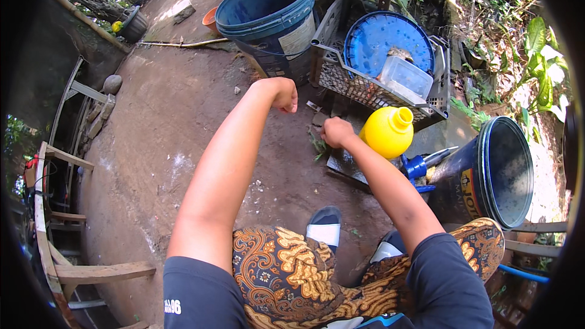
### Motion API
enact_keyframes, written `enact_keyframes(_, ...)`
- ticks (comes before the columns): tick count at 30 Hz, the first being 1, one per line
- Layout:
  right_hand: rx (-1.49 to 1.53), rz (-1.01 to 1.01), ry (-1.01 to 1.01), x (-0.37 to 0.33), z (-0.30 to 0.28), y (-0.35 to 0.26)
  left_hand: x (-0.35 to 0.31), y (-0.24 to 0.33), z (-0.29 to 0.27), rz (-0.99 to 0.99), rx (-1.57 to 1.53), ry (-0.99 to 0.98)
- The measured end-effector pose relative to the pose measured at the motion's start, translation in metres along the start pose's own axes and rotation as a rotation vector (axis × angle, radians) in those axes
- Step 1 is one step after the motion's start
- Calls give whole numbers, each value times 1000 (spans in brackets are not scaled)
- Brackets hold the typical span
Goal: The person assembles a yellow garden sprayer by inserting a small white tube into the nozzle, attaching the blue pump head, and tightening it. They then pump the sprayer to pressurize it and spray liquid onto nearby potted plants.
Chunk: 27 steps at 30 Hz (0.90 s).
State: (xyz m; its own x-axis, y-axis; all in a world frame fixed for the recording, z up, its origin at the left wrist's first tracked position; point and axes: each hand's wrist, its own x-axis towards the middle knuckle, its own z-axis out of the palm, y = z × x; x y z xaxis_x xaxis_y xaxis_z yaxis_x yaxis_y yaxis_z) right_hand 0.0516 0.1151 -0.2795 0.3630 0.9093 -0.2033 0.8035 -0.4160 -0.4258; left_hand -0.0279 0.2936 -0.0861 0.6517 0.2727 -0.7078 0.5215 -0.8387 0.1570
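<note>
My left hand [284, 95] is held out over the dirt ground, wrist bent and fingers curled in, just in front of a large dark bucket [268, 24]. My right hand [336, 131] is closed like a fist, to the left of a round yellow plastic bottle [386, 134] with an uncapped neck. A gap lies between the two hands. Neither hand shows what is in its fingers, if anything. The bottle stands on a dark, wet slab [347, 164]. Beside it lies a blue-handled tool [420, 166] with a grey tip, its kind unclear.
A black plastic crate [347, 79] at the back holds a blue round lid [381, 36] and a clear plastic container [407, 78]. At right, a dark bucket [509, 170] leans on its side. Wooden framing [103, 272] runs along the left; a grey stone [113, 84] sits behind it.
</note>
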Motion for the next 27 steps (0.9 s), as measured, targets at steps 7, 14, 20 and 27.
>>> enact_keyframes(7, 710, 32, 389, -31, -91, -8, -5, 7, -1, 285, -370, 100)
enact_keyframes(14, 529, 48, 529, -48, -128, 1, -20, 49, -22, 372, -459, 295)
enact_keyframes(20, 576, 46, 601, -53, -118, -4, -11, 55, -14, 371, -182, 279)
enact_keyframes(27, 693, 44, 598, -49, -115, -3, 3, 57, 4, 307, -358, 210)
